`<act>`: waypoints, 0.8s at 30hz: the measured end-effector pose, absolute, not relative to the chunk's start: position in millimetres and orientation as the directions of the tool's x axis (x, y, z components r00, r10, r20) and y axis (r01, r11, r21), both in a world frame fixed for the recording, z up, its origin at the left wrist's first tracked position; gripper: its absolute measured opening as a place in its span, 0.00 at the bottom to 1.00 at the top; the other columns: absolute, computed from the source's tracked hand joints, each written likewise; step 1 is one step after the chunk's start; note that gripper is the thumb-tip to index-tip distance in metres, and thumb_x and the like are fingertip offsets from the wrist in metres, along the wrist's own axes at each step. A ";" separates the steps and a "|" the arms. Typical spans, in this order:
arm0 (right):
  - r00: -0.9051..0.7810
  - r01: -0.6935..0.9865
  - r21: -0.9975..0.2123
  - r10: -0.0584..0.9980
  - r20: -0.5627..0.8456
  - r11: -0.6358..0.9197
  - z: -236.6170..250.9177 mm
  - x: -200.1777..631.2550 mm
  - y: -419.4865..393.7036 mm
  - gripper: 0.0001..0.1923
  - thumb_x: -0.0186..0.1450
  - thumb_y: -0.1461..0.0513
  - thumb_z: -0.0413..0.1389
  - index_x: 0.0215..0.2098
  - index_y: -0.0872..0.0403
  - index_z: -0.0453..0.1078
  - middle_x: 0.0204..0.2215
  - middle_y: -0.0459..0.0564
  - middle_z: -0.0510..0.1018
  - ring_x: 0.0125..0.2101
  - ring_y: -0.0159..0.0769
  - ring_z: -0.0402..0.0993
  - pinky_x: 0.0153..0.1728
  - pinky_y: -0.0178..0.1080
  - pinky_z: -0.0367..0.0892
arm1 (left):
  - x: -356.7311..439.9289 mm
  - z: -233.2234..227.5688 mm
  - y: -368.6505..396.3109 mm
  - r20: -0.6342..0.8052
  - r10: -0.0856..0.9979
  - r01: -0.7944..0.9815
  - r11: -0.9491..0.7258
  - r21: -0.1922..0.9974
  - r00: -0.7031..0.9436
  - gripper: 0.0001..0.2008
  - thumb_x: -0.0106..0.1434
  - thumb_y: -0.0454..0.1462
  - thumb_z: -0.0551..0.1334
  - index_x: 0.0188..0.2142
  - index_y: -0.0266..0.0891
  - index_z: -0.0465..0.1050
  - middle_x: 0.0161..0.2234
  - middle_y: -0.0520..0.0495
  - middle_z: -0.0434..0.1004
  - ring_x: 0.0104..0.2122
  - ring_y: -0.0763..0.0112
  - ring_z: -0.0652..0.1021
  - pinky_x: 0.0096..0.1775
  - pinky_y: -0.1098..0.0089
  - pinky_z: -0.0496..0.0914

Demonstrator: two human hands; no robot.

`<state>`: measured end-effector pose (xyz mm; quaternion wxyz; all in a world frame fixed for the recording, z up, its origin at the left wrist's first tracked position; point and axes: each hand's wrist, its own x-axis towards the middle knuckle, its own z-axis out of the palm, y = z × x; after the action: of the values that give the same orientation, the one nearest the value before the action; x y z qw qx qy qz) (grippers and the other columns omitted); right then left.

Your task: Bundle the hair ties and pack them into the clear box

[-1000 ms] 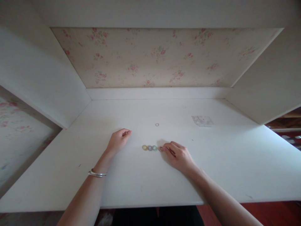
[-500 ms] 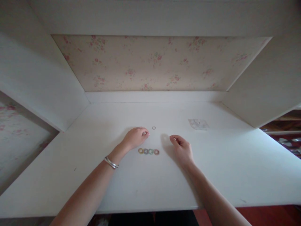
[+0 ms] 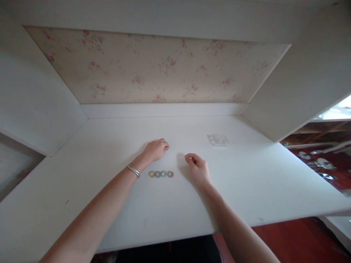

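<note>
Four small coloured rings lie in a row on the white desk (image 3: 246,190): a yellow ring (image 3: 151,174), a purple ring (image 3: 157,174), a green ring (image 3: 163,174) and a red ring (image 3: 170,174). My left hand (image 3: 155,149), with a silver bracelet (image 3: 133,170) on its wrist, rests beyond the row. Its fingertips are pinched together on a small thin ring (image 3: 168,147), which is almost hidden. My right hand (image 3: 196,168) rests just right of the row with its fingers loosely curled and nothing in them.
A small clear plastic bag (image 3: 218,140) lies at the back right of the desk. White side panels and a flowered back wall (image 3: 153,69) close the desk in. A red-brown floor (image 3: 298,237) shows past the front right edge.
My right hand let go of the red ring at the row's end and drew back to the right. My left hand moved right and forward onto the small thin ring. The view shifted.
</note>
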<state>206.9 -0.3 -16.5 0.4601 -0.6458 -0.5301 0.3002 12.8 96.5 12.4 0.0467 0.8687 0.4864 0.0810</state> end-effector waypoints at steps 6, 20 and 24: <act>0.268 0.426 -0.905 0.956 0.117 -0.009 -17.7 207.4 0.1 0.17 0.60 0.51 0.51 0.32 0.53 0.75 0.16 0.40 0.61 0.19 0.28 0.56 0.21 0.32 0.50 | 4.2 11.5 88.8 0.150 0.859 0.828 -0.512 0.228 0.490 0.13 0.66 0.40 0.53 0.38 0.46 0.76 0.40 0.50 0.76 0.38 0.69 0.76 0.41 0.71 0.67; 0.252 0.457 -0.890 0.961 0.111 -0.017 -13.3 205.9 -1.9 0.16 0.61 0.52 0.50 0.33 0.52 0.75 0.16 0.40 0.60 0.19 0.28 0.57 0.21 0.32 0.50 | -3.1 32.9 23.5 0.170 0.836 0.782 -0.548 0.298 0.522 0.15 0.68 0.43 0.50 0.37 0.44 0.74 0.38 0.50 0.75 0.36 0.69 0.76 0.39 0.71 0.66; 0.240 0.483 -0.876 0.964 0.115 -0.016 -12.7 206.1 -1.7 0.17 0.61 0.52 0.50 0.33 0.53 0.75 0.16 0.41 0.61 0.19 0.29 0.57 0.21 0.32 0.51 | 9.9 40.8 0.4 0.057 0.806 0.777 -0.585 0.233 0.589 0.15 0.68 0.40 0.49 0.38 0.43 0.74 0.37 0.48 0.75 0.33 0.69 0.76 0.34 0.71 0.66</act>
<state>206.1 -1.7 -12.7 0.4346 -0.6568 -0.5506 0.2768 9.9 0.4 40.8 0.0919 0.8867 0.4463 0.0783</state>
